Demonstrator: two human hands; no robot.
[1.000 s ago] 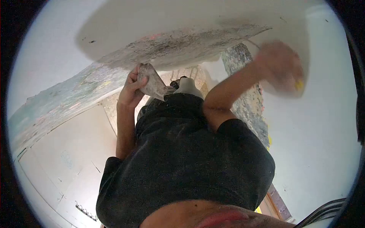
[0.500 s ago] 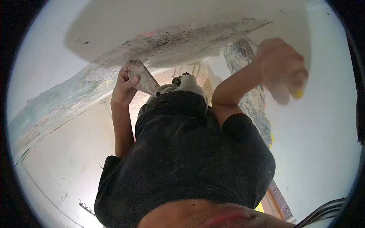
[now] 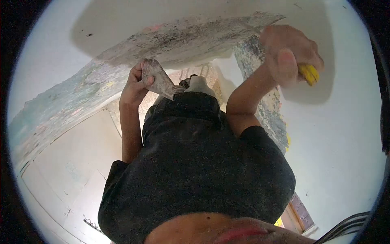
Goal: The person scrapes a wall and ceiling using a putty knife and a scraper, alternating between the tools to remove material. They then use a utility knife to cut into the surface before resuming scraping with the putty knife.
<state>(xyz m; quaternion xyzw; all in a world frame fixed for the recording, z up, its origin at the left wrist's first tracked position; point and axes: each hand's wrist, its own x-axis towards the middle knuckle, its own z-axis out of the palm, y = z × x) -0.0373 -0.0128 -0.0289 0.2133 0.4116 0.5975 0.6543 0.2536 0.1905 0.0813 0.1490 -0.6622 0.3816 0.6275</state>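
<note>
In my left hand (image 3: 134, 87) is a flat, wedge-shaped plate (image 3: 159, 81) smeared with grey-white residue. My thumb lies on its face and the fingers go behind it. My right hand (image 3: 290, 55), blurred by motion, is closed around the yellow handle (image 3: 310, 75) of a tool; a thin, faint blade appears to run from the fist toward the wall. That fist is close to the right end of a rough, stripped patch (image 3: 178, 44) of grey, pink and greenish tones, bordered by smooth white wall (image 3: 333, 134).
A second rough strip (image 3: 270, 118) runs down beside my right arm. White panels (image 3: 77, 154) and a row of hooks (image 3: 92, 223) are at lower left. Dark cables (image 3: 345, 227) cross the lower right corner, near a wooden frame (image 3: 294, 217).
My right hand has moved up and slightly left along the wall, and more of the yellow handle shows. The plate in my left hand has tilted slightly, its face turned more toward me.
</note>
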